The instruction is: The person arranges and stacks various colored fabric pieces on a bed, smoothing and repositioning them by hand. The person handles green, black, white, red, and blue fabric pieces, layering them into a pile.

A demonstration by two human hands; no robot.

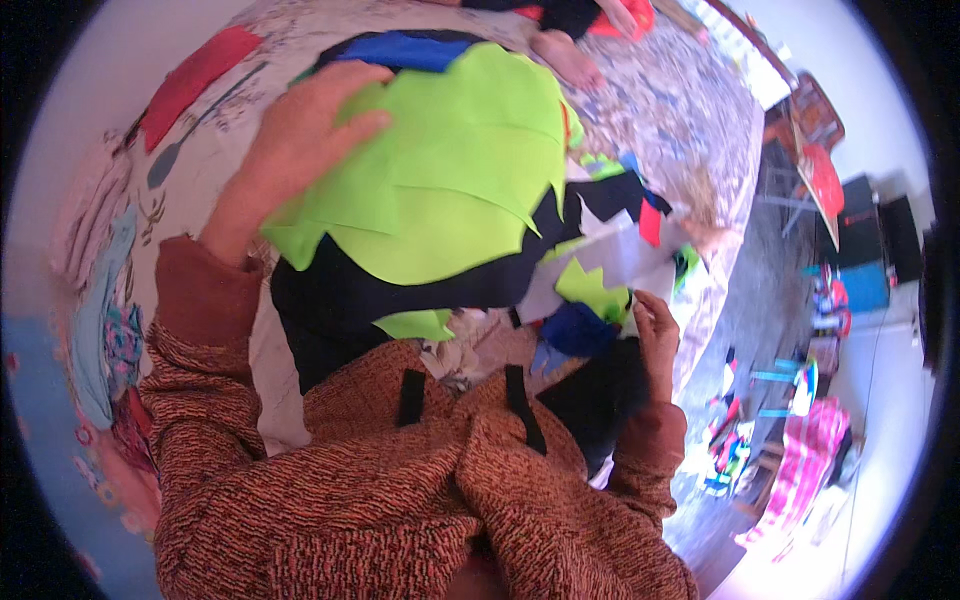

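Several lime-green fabric pieces (pixel 450 165) with jagged edges lie in a stack over my black-clothed legs. My left hand (pixel 315 130) rests at the stack's upper left edge, fingers stretched and thumb apart. To the right, my right hand (pixel 657 340) is closed with its fingertips together, beside a small lime-green scrap (pixel 592 288). What it holds, if anything, is too small to make out. Around it lie a grey fabric piece (pixel 618 255), a red scrap (pixel 650 224) and a dark blue scrap (pixel 578 330). Blue fabric (pixel 405 50) shows beyond the green stack.
I sit on a patterned bedsheet (pixel 690 110). Another person's foot (pixel 568 60) and hand (pixel 620 16) are at the far edge. A red cloth (pixel 200 80) and a dark long-handled paddle-shaped thing (pixel 165 165) lie far left. Colourful scraps (pixel 730 455) litter the floor at right.
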